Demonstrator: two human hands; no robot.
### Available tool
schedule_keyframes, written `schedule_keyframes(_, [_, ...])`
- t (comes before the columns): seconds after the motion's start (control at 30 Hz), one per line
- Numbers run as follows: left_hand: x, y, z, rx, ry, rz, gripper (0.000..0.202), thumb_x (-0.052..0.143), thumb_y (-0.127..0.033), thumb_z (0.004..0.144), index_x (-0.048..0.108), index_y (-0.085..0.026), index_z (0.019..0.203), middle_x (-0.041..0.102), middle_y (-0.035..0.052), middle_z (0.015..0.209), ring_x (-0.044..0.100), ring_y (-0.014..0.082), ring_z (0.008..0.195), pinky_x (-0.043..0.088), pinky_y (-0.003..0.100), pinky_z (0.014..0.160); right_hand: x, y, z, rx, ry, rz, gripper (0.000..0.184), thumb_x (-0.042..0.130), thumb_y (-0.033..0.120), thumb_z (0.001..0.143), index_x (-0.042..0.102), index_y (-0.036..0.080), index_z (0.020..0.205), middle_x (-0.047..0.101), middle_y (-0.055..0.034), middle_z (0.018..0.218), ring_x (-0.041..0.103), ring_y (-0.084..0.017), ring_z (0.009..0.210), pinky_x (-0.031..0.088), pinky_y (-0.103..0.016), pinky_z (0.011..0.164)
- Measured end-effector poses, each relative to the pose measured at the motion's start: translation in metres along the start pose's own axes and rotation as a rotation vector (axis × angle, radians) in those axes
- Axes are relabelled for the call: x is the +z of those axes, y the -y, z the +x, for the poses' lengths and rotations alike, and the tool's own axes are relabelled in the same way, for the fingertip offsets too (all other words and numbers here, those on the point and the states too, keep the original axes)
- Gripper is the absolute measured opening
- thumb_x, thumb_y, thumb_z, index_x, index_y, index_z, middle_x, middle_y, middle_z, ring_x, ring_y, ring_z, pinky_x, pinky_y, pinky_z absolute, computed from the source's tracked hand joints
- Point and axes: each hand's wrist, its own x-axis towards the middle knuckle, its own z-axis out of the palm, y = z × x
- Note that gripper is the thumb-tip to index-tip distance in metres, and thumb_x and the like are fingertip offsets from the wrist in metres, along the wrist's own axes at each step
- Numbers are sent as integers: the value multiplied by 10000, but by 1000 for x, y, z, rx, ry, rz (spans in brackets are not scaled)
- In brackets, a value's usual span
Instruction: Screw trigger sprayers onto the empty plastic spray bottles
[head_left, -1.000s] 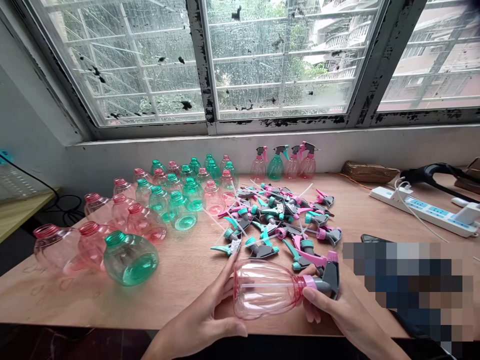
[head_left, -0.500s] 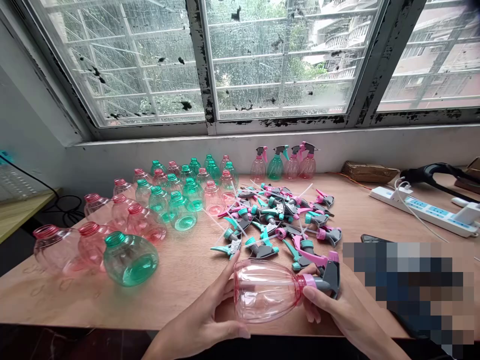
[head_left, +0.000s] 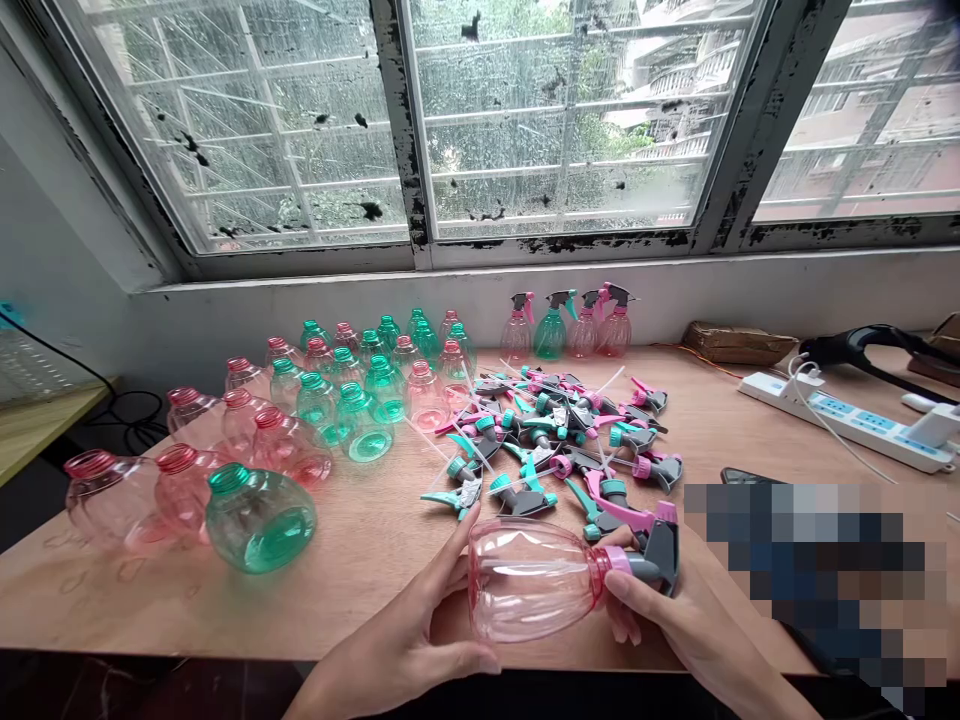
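Note:
A clear pink spray bottle lies on its side in the air above the table's front edge, its base to the left. My left hand is curved around the base end, thumb below and fingers behind. With thumb and fingers, my right hand pinches the pink collar at the neck. The grey and pink spray head sits on that neck, trigger upward. Just beyond the bottle lies a heap of loose spray heads in pink, teal and grey, with thin white tubes.
Several open pink and green bottles stand on the left, a green one nearest. Against the wall are several bottles with spray heads, one green. A white power strip, a brown package and a blurred patch are on the right.

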Motion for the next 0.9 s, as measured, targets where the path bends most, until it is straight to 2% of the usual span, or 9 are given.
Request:
schedule_keyframes(0.07, [0,-1,1,14,22,-54,1105,770,-232,853,-65,-417,1553,132,18,1700,108,284,1563,151,495,1276,0,0,0,0,3,-2,360,697,507,884,595,182,999,677,20,535,541,-136,463,396,-262,484])
schedule_keyframes(0.13, [0,-1,1,19,21,-77,1021,751,-267,872,12,-407,1562,120,6,1701,95,279,1565,152,479,1280,-1,0,0,0,7,-4,346,695,496,891,602,180,997,675,21,536,539,-135,466,391,-263,487])
schedule_keyframes(0.27, [0,2,0,-2,-12,-37,909,714,-244,902,111,-420,1560,102,-18,1703,161,282,1556,221,458,1272,-2,0,0,-1,2,-6,322,688,485,902,612,184,989,675,21,537,539,-135,471,391,-267,492])
schedule_keyframes(0.43, [0,4,-1,17,-15,-18,916,625,-217,962,-43,-467,1538,38,-41,1707,138,249,1562,203,458,1274,-1,-1,-1,0,-6,-1,318,679,478,912,611,183,1011,678,19,542,539,-138,476,405,-271,494])
schedule_keyframes(0.5, [0,3,-1,7,-11,-34,974,654,-221,944,-86,-458,1531,19,-32,1707,110,258,1566,164,472,1279,0,0,-2,2,-3,2,339,697,484,895,610,177,1012,673,20,538,537,-137,472,405,-269,490])
schedule_keyframes(0.6, [0,0,1,-6,5,-80,1079,728,-240,892,-119,-421,1535,64,8,1705,116,285,1562,139,490,1280,0,1,-1,5,13,-14,358,715,483,879,619,167,1017,667,20,536,531,-135,469,404,-266,488])
schedule_keyframes(0.67, [1,0,1,-2,8,-120,1044,724,-265,895,-77,-406,1550,79,17,1703,140,301,1557,179,495,1271,0,2,-1,4,19,-32,352,710,478,884,628,165,1022,661,22,531,527,-135,469,405,-267,490])
schedule_keyframes(0.8, [0,3,1,-31,-6,-113,891,707,-238,903,132,-365,1571,88,6,1702,180,307,1550,228,484,1264,0,4,0,3,18,-33,354,705,486,883,633,166,1017,658,21,529,521,-137,465,404,-272,486])
schedule_keyframes(0.9, [0,6,1,-37,-20,-93,886,718,-208,892,165,-367,1566,102,-3,1700,216,289,1543,227,479,1267,2,4,0,9,11,-29,353,709,483,881,635,162,1009,662,19,529,524,-141,469,411,-276,487])
